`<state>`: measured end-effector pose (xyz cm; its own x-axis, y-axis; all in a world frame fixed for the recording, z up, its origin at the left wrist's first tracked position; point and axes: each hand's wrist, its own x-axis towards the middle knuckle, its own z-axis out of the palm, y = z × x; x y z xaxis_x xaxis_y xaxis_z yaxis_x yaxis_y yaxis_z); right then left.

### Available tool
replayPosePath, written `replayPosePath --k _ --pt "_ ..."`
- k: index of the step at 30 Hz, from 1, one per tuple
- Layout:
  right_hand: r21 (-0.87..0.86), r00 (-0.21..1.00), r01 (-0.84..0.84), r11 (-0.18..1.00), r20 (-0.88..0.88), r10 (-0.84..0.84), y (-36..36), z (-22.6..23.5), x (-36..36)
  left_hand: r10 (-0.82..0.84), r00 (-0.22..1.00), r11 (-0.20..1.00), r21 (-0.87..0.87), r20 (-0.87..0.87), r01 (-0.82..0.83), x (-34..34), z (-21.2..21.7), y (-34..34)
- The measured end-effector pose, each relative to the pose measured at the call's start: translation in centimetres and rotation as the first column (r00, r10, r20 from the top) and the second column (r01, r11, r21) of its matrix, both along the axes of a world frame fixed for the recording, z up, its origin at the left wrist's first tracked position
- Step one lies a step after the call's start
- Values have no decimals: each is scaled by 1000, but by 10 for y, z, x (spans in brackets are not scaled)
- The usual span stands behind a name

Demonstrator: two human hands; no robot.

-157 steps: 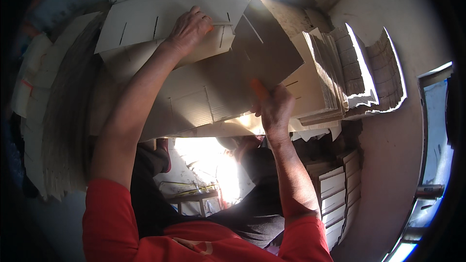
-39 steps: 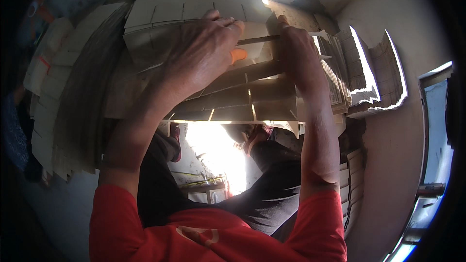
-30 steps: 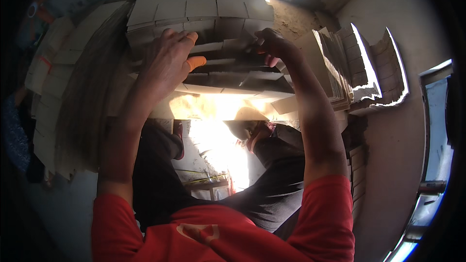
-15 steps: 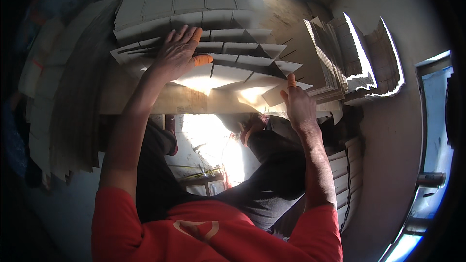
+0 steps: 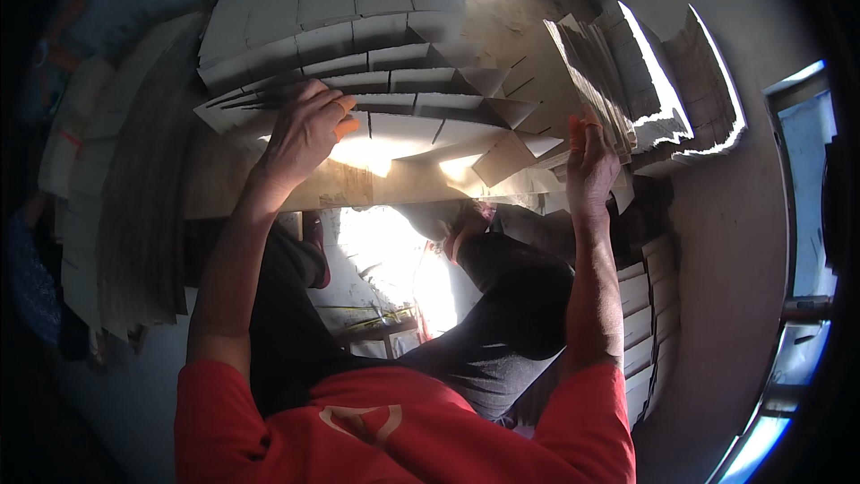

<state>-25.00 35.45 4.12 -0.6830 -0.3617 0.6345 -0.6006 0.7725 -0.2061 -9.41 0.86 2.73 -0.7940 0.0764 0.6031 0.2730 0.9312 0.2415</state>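
The fanned cardboard sheets (image 5: 394,116), judged light, stiff and slide-prone, are pressed flat under the open left hand (image 5: 305,130), while the right hand (image 5: 589,161), fingers spread, clamps nothing.

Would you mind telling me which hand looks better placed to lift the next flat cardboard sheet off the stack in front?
Probably the left hand: it lies flat on the cardboard stack, while the right hand is off at its edge.

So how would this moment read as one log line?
left hand: flat on fanned cardboard blanks | right hand: open, at upright cardboard stack | person seated
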Motion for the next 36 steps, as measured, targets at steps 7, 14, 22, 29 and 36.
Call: replayPosePath --k 7,14,22,29,36 --pt "449 963 250 858 -25 -268 8 4 -61 -27 996 991 133 85 15 7 -4 -2" --pt "491 963 164 856 108 -246 17 -16 -96 2 993 982 186 114 -24 24 -12 3" --pt "151 966 244 958 50 -254 32 3 -98 35 995 988 149 91 -49 28 -10 6" --pt "-224 986 -166 960 -65 155 -8 117 -20 51 990 983 169 129 -72 31 -13 8" --pt "-351 818 -265 898 410 402 -38 119 23 1 991 966 256 135 -36 27 -19 10"
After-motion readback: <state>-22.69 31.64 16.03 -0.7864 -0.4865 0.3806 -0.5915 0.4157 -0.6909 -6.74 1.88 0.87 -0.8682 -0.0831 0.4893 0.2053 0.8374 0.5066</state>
